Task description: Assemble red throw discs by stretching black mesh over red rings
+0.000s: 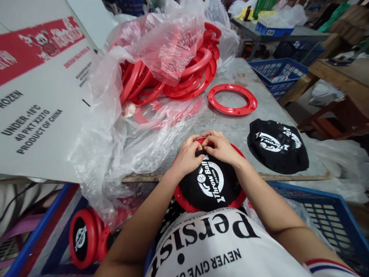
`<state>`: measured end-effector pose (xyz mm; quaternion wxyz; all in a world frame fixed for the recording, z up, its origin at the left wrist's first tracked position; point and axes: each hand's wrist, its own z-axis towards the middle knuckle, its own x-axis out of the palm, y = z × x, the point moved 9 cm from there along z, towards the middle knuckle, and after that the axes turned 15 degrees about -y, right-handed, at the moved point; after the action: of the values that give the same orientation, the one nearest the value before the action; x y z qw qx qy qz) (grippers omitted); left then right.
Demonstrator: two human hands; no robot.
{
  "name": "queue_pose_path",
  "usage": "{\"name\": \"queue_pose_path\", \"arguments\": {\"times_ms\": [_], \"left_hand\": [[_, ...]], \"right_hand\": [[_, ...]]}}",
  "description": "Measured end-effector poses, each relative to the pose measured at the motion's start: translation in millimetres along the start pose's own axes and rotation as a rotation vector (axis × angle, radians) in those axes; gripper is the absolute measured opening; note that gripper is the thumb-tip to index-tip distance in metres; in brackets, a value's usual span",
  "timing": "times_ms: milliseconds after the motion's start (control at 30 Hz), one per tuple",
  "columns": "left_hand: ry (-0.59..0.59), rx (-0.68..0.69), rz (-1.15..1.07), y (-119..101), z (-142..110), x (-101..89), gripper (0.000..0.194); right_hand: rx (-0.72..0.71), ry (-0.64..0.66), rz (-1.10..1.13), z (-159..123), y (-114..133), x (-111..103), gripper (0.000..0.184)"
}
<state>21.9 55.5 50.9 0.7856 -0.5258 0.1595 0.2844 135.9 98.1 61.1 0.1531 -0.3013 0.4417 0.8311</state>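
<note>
A red plastic ring covered by a black printed mesh cloth [211,181] rests against my body at the table's near edge. My left hand [187,154] and my right hand [220,146] both pinch the cloth at the ring's far rim, fingertips close together. Another bare red ring [232,99] lies flat on the grey table beyond my hands. A loose stack of black printed cloths [277,145] lies to the right of my right hand.
A clear plastic bag [161,42] spills several red rings [198,73] across the table's middle. A white and red cardboard carton [37,92] lies at left. Finished covered rings [85,236] sit in a blue crate at lower left. Another blue crate [323,215] stands at lower right.
</note>
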Motion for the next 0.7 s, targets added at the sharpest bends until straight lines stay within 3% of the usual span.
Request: {"name": "queue_pose_path", "arguments": {"times_ms": [233,700], "left_hand": [[-0.060,-0.027,-0.009,5.8,0.1,-13.4,0.015],[-0.141,-0.155,0.005,20.3,10.1,-15.6,0.014]], "right_hand": [[0.032,0.021,-0.072,0.1,3.5,1.1,0.012],[0.048,-0.046,-0.205,1.1,5.6,5.4,0.016]]}}
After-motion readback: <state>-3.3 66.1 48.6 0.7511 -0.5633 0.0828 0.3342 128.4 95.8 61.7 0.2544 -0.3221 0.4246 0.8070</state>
